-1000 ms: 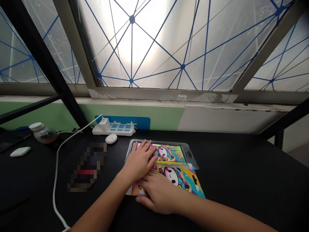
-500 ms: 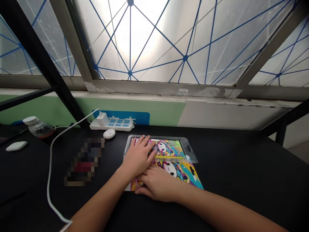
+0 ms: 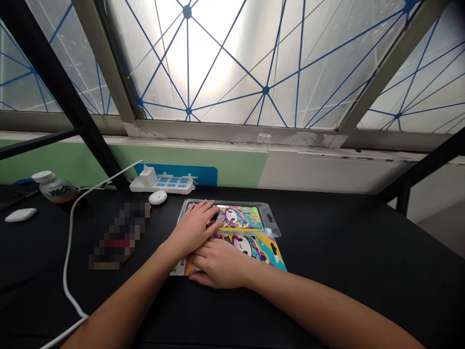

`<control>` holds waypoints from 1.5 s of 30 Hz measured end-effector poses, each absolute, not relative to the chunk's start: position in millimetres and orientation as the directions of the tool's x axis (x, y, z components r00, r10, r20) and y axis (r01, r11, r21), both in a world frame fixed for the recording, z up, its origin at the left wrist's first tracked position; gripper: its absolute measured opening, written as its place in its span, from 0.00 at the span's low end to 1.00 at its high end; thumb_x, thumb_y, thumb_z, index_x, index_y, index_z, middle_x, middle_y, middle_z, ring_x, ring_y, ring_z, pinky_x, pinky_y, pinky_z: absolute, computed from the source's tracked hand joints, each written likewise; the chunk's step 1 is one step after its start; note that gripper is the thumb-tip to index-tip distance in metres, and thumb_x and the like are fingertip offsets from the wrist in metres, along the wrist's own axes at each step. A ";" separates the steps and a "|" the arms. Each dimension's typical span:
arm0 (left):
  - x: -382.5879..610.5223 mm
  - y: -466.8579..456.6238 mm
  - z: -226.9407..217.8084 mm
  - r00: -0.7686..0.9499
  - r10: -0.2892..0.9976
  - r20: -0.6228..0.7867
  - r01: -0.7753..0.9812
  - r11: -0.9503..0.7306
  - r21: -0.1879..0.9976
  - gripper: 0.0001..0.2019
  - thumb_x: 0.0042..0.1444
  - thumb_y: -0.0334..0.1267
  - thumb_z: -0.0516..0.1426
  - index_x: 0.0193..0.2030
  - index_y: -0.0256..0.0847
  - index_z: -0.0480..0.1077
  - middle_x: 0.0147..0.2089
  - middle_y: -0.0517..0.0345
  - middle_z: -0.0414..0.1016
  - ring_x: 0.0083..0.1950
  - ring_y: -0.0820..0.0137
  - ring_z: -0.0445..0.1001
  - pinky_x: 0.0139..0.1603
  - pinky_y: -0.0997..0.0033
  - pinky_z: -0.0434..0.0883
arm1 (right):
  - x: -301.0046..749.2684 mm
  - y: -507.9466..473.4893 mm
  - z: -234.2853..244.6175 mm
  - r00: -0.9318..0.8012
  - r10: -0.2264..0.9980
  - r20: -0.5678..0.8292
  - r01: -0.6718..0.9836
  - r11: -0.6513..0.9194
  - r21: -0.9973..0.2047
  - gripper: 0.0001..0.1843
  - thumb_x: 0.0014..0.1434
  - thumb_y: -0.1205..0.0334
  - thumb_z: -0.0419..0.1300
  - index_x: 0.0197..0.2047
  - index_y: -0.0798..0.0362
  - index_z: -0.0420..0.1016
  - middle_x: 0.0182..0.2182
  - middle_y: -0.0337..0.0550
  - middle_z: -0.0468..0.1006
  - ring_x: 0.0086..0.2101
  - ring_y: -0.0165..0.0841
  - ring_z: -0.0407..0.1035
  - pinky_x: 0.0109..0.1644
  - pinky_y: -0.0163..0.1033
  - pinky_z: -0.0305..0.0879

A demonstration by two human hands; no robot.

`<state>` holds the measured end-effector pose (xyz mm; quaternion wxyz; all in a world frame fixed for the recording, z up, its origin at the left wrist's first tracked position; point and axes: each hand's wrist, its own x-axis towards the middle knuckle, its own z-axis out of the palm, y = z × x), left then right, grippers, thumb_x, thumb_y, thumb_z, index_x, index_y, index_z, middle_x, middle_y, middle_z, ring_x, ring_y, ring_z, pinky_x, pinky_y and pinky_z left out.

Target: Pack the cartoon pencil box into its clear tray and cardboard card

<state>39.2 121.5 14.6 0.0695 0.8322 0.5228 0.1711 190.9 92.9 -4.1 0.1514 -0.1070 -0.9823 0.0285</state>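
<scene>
A clear plastic blister shell (image 3: 274, 224) lies on the black desk, with a colourful cartoon-printed pack (image 3: 250, 219) inside. Below it, partly covered by the shell, is a bright printed backing card (image 3: 274, 254) showing the same white-faced character. My left hand (image 3: 194, 226) rests open on the left part of the shell, fingers spread. My right hand (image 3: 220, 264) lies flat over the card, fingers pointing left and the thumb apart. Its fingertips sit close beside my left hand and are partly hidden by it.
At the back left are a white power strip (image 3: 167, 184) with a plug, and a round white case (image 3: 157, 198). A white cable (image 3: 69, 252) runs down the left side. Further left stand a bottle (image 3: 54, 186) and a white mouse-like object (image 3: 21, 215). A pixelated item (image 3: 121, 237) lies nearby.
The whole view has shifted, so desk, package and hands appear further left and slightly higher. Both hands keep nearly the same place on the package and card.
</scene>
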 end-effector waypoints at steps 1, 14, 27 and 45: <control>39.6 120.7 15.8 0.395 0.891 0.222 0.847 -0.447 0.287 0.21 0.68 0.46 0.54 0.64 0.43 0.68 0.71 0.47 0.63 0.72 0.53 0.58 0.69 0.45 0.57 | 190.7 91.5 -4.0 -0.930 0.192 0.314 0.177 0.981 -0.074 0.14 0.69 0.56 0.55 0.46 0.56 0.77 0.42 0.46 0.83 0.45 0.38 0.73 0.58 0.42 0.62; 22.8 117.6 32.2 0.429 0.860 0.278 0.833 -0.495 0.247 0.20 0.68 0.48 0.54 0.63 0.44 0.67 0.65 0.51 0.71 0.67 0.56 0.65 0.68 0.46 0.57 | 241.4 130.1 38.9 -0.695 0.623 0.359 0.614 0.774 -0.153 0.14 0.70 0.58 0.51 0.42 0.53 0.77 0.37 0.49 0.78 0.39 0.40 0.71 0.45 0.46 0.66; 24.6 124.3 21.3 0.397 0.888 0.234 0.861 -0.448 0.241 0.25 0.68 0.52 0.52 0.66 0.43 0.64 0.68 0.48 0.66 0.69 0.53 0.62 0.68 0.43 0.58 | 304.5 185.8 46.0 -0.639 0.769 -0.023 0.754 0.620 -0.215 0.30 0.56 0.39 0.65 0.55 0.50 0.75 0.48 0.51 0.74 0.47 0.46 0.69 0.49 0.49 0.69; -5.7 130.9 46.8 0.341 0.852 0.398 0.831 -0.471 0.295 0.22 0.58 0.49 0.65 0.56 0.43 0.72 0.53 0.51 0.79 0.54 0.57 0.75 0.58 0.53 0.69 | 295.5 137.0 36.2 -0.560 0.699 0.444 0.741 0.662 -0.108 0.12 0.60 0.66 0.63 0.47 0.49 0.69 0.49 0.48 0.79 0.50 0.44 0.72 0.63 0.60 0.58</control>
